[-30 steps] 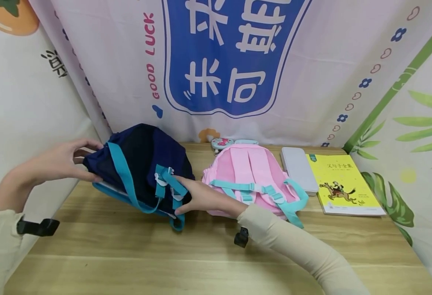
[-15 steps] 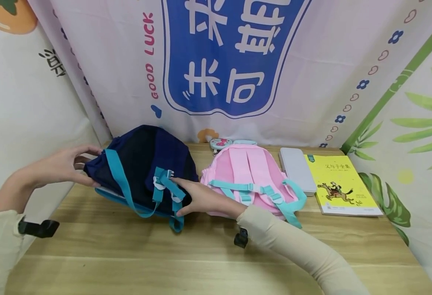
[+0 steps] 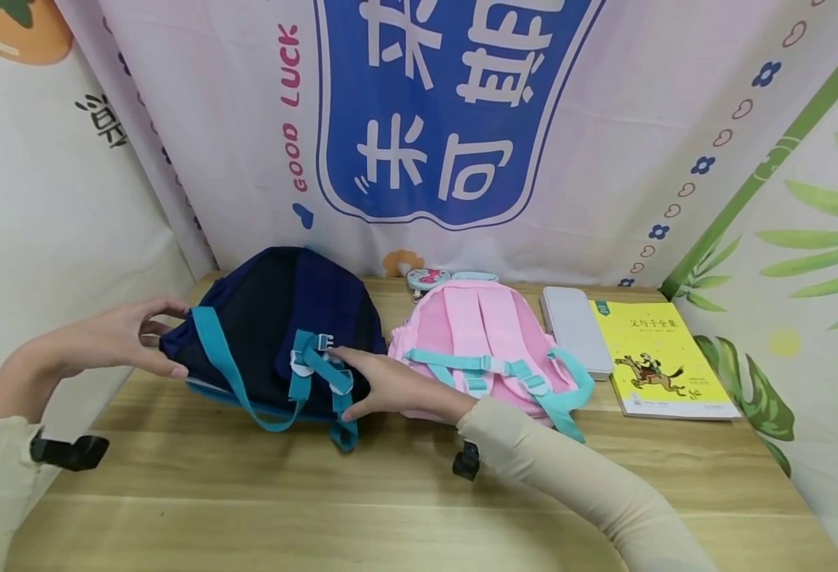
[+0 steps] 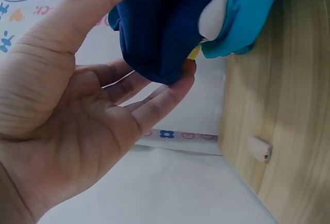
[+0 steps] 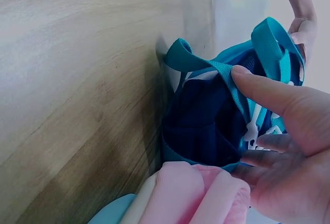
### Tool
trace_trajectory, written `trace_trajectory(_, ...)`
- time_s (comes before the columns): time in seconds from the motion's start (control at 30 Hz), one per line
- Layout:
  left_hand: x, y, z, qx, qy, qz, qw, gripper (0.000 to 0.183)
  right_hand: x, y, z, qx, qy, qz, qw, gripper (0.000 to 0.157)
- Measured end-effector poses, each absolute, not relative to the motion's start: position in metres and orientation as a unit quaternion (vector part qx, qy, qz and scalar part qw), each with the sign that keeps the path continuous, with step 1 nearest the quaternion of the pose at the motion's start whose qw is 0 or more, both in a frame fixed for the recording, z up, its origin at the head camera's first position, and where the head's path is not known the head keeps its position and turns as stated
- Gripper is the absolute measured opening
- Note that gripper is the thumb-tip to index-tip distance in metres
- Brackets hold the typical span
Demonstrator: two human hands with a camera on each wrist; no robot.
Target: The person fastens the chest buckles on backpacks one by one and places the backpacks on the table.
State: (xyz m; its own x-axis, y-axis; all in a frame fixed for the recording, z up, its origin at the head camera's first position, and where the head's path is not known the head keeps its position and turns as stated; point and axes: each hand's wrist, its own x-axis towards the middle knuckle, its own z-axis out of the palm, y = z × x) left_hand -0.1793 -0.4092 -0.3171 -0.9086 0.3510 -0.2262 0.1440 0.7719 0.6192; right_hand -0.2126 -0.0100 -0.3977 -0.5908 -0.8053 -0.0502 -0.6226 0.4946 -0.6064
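Observation:
A dark blue backpack (image 3: 261, 318) with teal straps lies on the left part of the table, strap side up. My left hand (image 3: 111, 338) holds its left corner, thumb in front and fingers behind. In the left wrist view, the fingertips meet the blue fabric (image 4: 160, 44), and the palm stands apart from it. On the bag's right side, my right hand (image 3: 397, 385) grips near the white buckles. Its thumb rests at a teal strap (image 5: 224, 72) in the right wrist view, with the other fingers along the bag's side, partly hidden.
Right beside the blue bag lies a pink backpack (image 3: 483, 322) with mint straps, under my right wrist. Further right are a pale grey case (image 3: 577, 332) and a yellow book (image 3: 665, 357). A small round patterned pouch (image 3: 429, 278) sits behind the pink bag. Printed cloth (image 3: 247, 119) hangs behind.
The blue backpack's left side has come down toward the table, and its teal strap has shifted left. My left hand has lowered with it; the right hand stays almost in place.

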Motion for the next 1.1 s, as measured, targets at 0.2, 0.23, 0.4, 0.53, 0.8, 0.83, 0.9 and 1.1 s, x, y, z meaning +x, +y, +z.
trace_trajectory(0.2, -0.178, -0.414, -0.330, 0.126, 0.927, 0.313, 0.162, 0.084, -0.213, -0.012, -0.398, -0.426, 0.851, -0.257, 0.166, 0.095)
trace_trajectory(0.23, -0.178, -0.414, -0.333, 0.126, 0.927, 0.315, 0.160, 0.084, -0.213, -0.012, -0.397, -0.427, 0.852, -0.256, 0.166, 0.095)
trace_trajectory(0.4, -0.178, -0.418, -0.342, 0.125, 0.922, 0.329, 0.160, 0.083, -0.212, -0.014, -0.397, -0.429, 0.850, -0.255, 0.167, 0.094)
trace_trajectory(0.53, -0.175, -0.420, -0.344, 0.120, 0.919, 0.336, 0.169, 0.082, -0.211, -0.015, -0.397, -0.429, 0.848, -0.259, 0.172, 0.094)
trace_trajectory(0.8, -0.161, -0.424, -0.341, 0.108, 0.925, 0.324, 0.168, 0.077, -0.211, -0.018, -0.397, -0.447, 0.835, -0.267, 0.176, 0.093)
trace_trajectory(0.83, -0.159, -0.424, -0.340, 0.108, 0.927, 0.319, 0.166, 0.077, -0.211, -0.019, -0.397, -0.450, 0.834, -0.268, 0.177, 0.092)
trace_trajectory(0.9, -0.154, -0.424, -0.337, 0.106, 0.931, 0.310, 0.163, 0.078, -0.210, -0.020, -0.397, -0.452, 0.832, -0.268, 0.181, 0.091)
trace_trajectory(1.1, -0.151, -0.425, -0.338, 0.104, 0.939, 0.281, 0.169, 0.080, -0.208, -0.024, -0.394, -0.451, 0.836, -0.256, 0.180, 0.088)
